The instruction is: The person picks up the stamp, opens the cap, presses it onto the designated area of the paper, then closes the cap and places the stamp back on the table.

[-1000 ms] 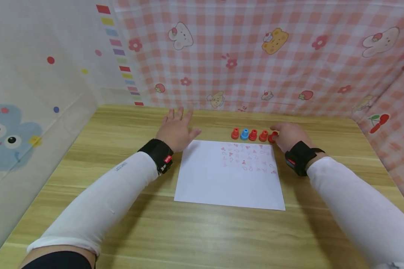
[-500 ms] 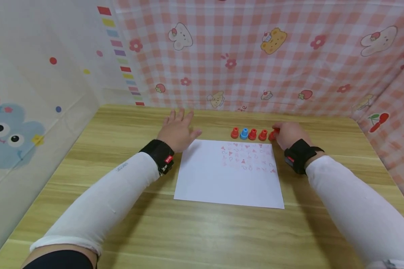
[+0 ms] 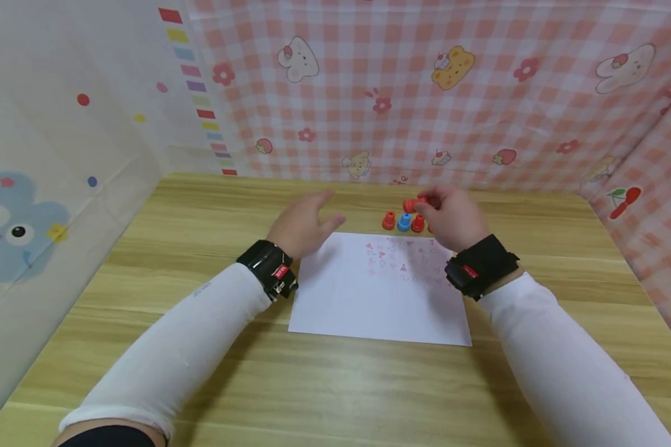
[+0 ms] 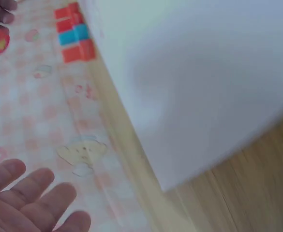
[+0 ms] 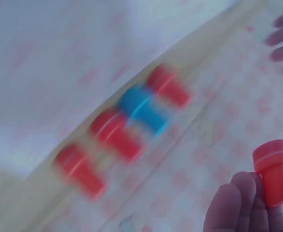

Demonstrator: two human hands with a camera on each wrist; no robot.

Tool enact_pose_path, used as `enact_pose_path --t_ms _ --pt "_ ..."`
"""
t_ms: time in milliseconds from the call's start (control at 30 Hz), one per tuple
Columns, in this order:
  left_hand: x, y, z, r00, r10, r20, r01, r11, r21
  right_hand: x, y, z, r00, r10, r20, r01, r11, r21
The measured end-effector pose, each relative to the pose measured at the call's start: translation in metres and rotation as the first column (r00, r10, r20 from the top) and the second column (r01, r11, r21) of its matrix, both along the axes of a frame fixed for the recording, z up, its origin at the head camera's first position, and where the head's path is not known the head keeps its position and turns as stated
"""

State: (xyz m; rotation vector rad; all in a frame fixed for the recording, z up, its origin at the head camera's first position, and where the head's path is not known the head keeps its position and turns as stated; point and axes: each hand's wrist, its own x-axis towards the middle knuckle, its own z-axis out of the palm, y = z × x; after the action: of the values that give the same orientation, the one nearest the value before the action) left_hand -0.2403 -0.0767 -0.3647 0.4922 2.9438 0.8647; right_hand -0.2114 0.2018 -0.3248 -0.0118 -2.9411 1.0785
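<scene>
My right hand (image 3: 455,217) pinches a red stamp (image 3: 410,205) between thumb and fingers, tipped on its side above the row of stamps. In the right wrist view the held stamp (image 5: 273,171) shows its wide end pointing up and away from the palm. On the table stand a red stamp (image 3: 389,220), a blue stamp (image 3: 404,222) and another red stamp (image 3: 418,223). One more red stamp (image 5: 81,170) is mostly hidden by the right hand in the head view. My left hand (image 3: 299,230) holds nothing, its fingers extended near the paper's far left corner.
A white sheet of paper (image 3: 358,304) lies in front of the stamps, with small red prints over its upper right part. The wooden table (image 3: 335,391) meets a checked cloth wall (image 3: 341,112) behind and a white printed wall (image 3: 117,136) at left.
My right hand has picked the rightmost red stamp off the table and moved left with it over the row. My left hand has turned and shifted slightly right.
</scene>
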Motion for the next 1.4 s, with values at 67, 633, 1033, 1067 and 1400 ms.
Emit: enact_pose_path --t_ms 67,633,1033,1067,1400 --pt "0.004 0.003 0.001 1.000 -0.023 -0.003 0.023 0.999 0.041 0.003 -0.012 -0.002 1.000 0.020 0.021 -0.019 0.998 -0.057" --pt "0.038 0.007 -0.012 0.991 -0.130 0.033 0.108 0.917 0.383 0.017 -0.077 -0.038 0.981 0.158 0.112 -0.090 0.884 -0.459" --pt "0.041 0.004 -0.023 0.995 -0.093 0.024 0.072 0.890 0.450 0.021 -0.082 -0.043 0.983 0.174 0.051 -0.138 0.900 -0.414" --pt "0.040 0.004 -0.024 0.995 -0.094 0.029 0.070 0.885 0.460 0.021 -0.082 -0.044 0.984 0.172 0.049 -0.138 0.903 -0.408" --pt "0.037 0.004 -0.030 0.994 -0.080 0.071 0.033 0.858 0.512 0.019 -0.084 -0.045 0.983 0.147 0.110 -0.088 0.905 -0.416"
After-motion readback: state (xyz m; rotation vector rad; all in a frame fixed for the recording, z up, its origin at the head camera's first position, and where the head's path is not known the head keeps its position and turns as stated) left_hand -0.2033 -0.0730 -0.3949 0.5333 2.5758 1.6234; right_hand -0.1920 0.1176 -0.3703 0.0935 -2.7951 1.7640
